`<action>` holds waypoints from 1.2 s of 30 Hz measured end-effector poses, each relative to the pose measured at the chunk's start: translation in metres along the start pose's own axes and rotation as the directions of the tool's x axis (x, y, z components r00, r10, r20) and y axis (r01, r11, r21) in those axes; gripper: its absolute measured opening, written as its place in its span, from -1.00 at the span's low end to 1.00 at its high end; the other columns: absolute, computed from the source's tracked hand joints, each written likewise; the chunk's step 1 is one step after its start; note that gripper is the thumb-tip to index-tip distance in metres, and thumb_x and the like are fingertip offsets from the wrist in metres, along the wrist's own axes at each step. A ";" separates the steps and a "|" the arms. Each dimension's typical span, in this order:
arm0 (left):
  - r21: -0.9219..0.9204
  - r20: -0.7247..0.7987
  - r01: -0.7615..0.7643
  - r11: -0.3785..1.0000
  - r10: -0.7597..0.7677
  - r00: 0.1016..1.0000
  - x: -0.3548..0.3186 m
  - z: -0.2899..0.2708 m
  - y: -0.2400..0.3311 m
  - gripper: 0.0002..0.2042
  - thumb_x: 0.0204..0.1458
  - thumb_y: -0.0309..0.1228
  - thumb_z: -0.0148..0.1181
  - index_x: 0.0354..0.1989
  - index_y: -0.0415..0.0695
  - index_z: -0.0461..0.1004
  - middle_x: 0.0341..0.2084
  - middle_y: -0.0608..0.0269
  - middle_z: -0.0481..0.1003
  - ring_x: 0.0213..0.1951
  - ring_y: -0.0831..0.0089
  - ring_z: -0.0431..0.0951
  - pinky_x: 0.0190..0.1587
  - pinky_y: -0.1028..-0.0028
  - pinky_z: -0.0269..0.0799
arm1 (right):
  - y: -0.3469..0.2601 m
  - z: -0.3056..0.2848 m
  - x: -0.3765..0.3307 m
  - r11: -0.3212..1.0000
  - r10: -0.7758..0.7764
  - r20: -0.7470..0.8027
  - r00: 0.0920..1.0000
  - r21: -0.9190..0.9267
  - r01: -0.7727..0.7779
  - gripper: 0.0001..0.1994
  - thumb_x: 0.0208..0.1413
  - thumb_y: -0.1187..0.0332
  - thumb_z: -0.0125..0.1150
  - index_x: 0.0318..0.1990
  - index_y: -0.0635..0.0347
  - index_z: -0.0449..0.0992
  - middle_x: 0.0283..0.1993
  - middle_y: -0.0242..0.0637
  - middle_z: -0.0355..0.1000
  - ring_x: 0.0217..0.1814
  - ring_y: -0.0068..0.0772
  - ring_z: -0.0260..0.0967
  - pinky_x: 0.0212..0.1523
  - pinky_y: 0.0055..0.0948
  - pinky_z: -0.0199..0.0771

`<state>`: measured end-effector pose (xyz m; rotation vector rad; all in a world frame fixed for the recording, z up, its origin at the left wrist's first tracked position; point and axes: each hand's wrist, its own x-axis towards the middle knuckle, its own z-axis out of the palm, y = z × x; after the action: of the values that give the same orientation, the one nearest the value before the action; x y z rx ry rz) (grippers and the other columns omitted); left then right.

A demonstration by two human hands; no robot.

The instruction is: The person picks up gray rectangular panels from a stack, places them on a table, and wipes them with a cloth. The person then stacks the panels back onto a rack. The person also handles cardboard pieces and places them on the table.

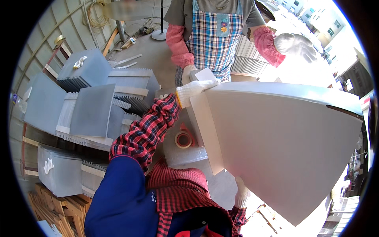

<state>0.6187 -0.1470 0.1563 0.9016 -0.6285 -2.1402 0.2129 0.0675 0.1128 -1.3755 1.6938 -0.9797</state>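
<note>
A large pale grey panel (272,142) stands tilted in front of me, with a whitish strip (206,132) along its left edge. My left hand (196,91), in a white knitted glove, is closed over the panel's upper left corner. Lower down, my gloved right hand (241,193) holds the panel's bottom edge; its fingertips are partly hidden. Across from me a co-worker in a checked apron (215,43) has one gloved hand (188,75) by a small grey block behind that corner. Their other gloved hand (296,45) is raised, fingers spread, above the panel's far side.
Stacks of grey panels (92,110) with pale strips stand on racks at the left, gloves (80,62) lying on one. A red tape dispenser (184,140) sits on a plastic-wrapped surface (183,156) below my left forearm. Wooden pieces (59,207) are piled at lower left.
</note>
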 end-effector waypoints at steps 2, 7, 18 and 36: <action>0.171 0.079 0.278 0.945 -0.294 0.952 0.030 -0.038 0.030 -0.50 0.29 0.07 0.07 0.19 -0.05 0.48 0.03 0.20 0.59 -0.08 0.35 0.66 0.01 0.36 0.57 | -0.015 0.021 -0.010 1.000 0.021 -0.038 0.999 0.009 -0.020 -0.67 0.08 0.35 0.35 -0.02 0.32 0.55 -0.01 -0.24 0.50 0.06 -0.27 0.40 0.18 -0.26 0.36; 0.425 0.101 -0.055 0.904 0.013 0.995 0.023 0.003 0.043 -0.46 0.33 -0.01 0.05 0.34 -0.08 0.34 0.19 0.25 0.48 0.20 0.40 0.48 0.21 0.47 0.38 | -0.056 0.047 -0.038 1.000 0.016 -0.295 0.955 0.023 -0.010 -0.73 0.05 0.42 0.32 -0.10 0.37 0.55 -0.06 -0.23 0.52 -0.01 -0.28 0.42 0.08 -0.29 0.40; 0.676 0.071 -0.293 0.676 0.337 0.939 0.018 -0.015 0.059 -0.61 0.35 -0.04 0.03 0.07 -0.06 0.57 -0.13 0.36 0.61 -0.09 0.58 0.55 -0.08 0.51 0.49 | -0.084 0.058 -0.024 0.992 0.084 -0.246 0.965 -0.066 -0.103 -0.75 0.07 0.42 0.27 -0.12 0.37 0.57 -0.13 -0.30 0.51 -0.07 -0.38 0.41 0.03 -0.36 0.40; 0.803 0.125 -0.464 0.374 0.656 0.745 0.057 -0.186 0.042 -0.61 0.37 -0.40 -0.13 0.32 -0.17 0.33 0.25 0.20 0.38 0.24 0.29 0.39 0.29 0.38 0.30 | -0.118 0.094 0.011 0.882 -0.067 0.247 0.967 -0.438 0.174 -0.63 0.33 0.13 0.08 0.06 0.22 0.58 -0.09 -0.11 0.59 -0.13 -0.14 0.51 -0.08 -0.25 0.49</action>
<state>0.7490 -0.2454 0.0426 1.1219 -1.6055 -1.0229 0.3451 0.0298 0.1763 -1.8411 1.7434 -0.4691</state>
